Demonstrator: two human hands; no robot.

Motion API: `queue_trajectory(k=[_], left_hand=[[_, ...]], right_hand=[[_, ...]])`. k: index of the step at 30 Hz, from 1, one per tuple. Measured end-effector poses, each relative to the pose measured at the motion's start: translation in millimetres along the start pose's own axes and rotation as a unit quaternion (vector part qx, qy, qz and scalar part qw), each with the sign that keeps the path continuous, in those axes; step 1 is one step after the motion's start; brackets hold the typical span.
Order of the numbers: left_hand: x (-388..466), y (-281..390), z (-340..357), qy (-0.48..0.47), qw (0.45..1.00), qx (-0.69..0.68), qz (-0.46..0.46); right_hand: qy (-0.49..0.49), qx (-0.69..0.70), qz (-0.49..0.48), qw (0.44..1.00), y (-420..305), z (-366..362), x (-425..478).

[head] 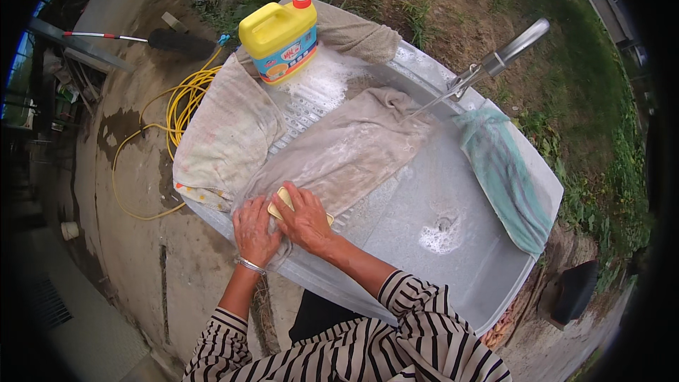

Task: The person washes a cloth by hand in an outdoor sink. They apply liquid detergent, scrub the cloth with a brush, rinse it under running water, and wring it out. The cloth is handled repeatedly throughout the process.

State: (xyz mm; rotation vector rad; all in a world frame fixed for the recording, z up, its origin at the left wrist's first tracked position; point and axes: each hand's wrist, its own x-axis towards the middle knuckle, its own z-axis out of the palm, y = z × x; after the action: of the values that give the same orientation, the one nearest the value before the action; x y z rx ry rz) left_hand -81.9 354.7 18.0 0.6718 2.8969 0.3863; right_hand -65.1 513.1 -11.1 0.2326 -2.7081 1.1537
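Note:
A wet grey-beige cloth (339, 154) lies stretched over the ribbed washboard side of a grey metal sink (392, 286). Pale streaks of suds mark it. My right hand (305, 217) grips a pale yellow block (283, 202), pressed against the cloth's near end; whether it is a scrubbing brush or a bar of soap is not clear. Close beside it, my left hand (256, 231) holds the same end of the cloth down near the sink's front edge. Water runs from the metal tap (498, 61) onto the cloth's far end.
A yellow detergent jug (278, 37) with a red pump stands in foam at the back. Other cloths, off-white (228, 132), brown (355, 32) and teal (504, 180), drape over the rim. Foam (443, 236) rings the drain. A coiled yellow hose (183, 101) lies on the ground left.

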Motion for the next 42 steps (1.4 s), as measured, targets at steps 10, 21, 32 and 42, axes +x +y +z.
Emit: queue_trajectory(k=[10, 21, 32, 42], left_hand=[[2.1, -1.8, 1.9, 0.031, 0.999, -0.025, 0.027], [-9.4, -3.1, 3.7, 0.020, 0.999, -0.023, 0.027], [11.9, 9.7, 6.7, 0.040, 0.998, -0.042, 0.013], [3.4, -13.3, 19.4, -0.017, 0.999, -0.003, 0.029]], right_hand=[[0.040, -0.301, 0.173, 0.937, 186.3, -125.7, 6.7], [0.091, -0.199, 0.062, 0.974, 124.4, -57.4, 6.1], [-0.018, -0.027, -0.032, 0.999, 13.9, 0.7, 9.1], [-0.043, -0.259, 0.176, 0.949, 243.3, -124.4, 3.1]])
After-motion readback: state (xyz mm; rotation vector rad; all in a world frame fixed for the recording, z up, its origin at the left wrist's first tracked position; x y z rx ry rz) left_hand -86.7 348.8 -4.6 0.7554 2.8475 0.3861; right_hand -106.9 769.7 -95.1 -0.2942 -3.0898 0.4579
